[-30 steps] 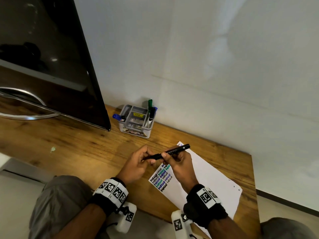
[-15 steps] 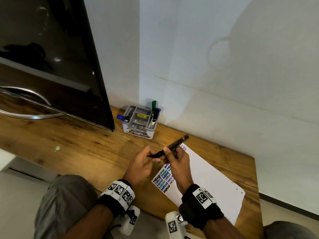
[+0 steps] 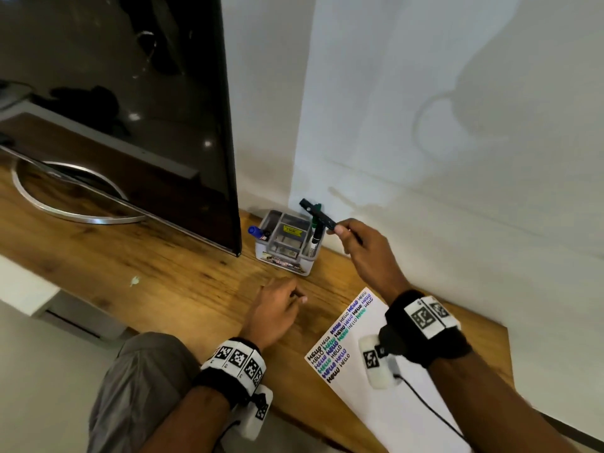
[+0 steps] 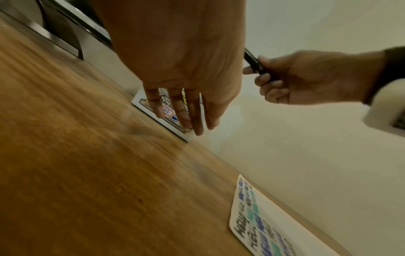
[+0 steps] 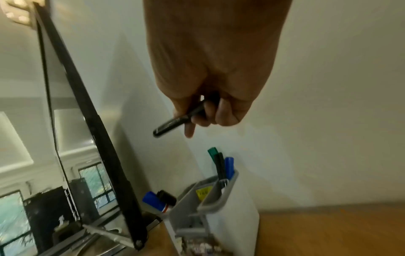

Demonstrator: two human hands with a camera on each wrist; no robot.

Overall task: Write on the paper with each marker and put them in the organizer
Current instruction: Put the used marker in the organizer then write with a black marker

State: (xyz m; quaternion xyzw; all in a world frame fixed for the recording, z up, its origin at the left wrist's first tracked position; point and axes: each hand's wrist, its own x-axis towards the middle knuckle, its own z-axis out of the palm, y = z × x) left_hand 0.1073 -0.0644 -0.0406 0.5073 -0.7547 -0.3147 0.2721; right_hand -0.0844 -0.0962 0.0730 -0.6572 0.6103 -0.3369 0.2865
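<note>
Wooden desk (image 3: 170,273) against a pale wall, a dark monitor (image 3: 130,93) standing at ten o'clock. At the back edge sits the grey organizer (image 3: 287,256), just right of the monitor's corner, with a green marker (image 5: 212,152), a black one and a blue one upright in its right-hand compartment. The right hand (image 3: 366,253) is up above that organizer, fingers curled round a capped black marker (image 3: 318,214), which slants toward eleven o'clock over the standing pens. The left hand (image 3: 274,315) hovers low over the desk at six o'clock of the organizer, fingers relaxed and holding nothing. The paper (image 3: 376,371), rows of "HELLO" in black, blue and green, lies at five o'clock.
</note>
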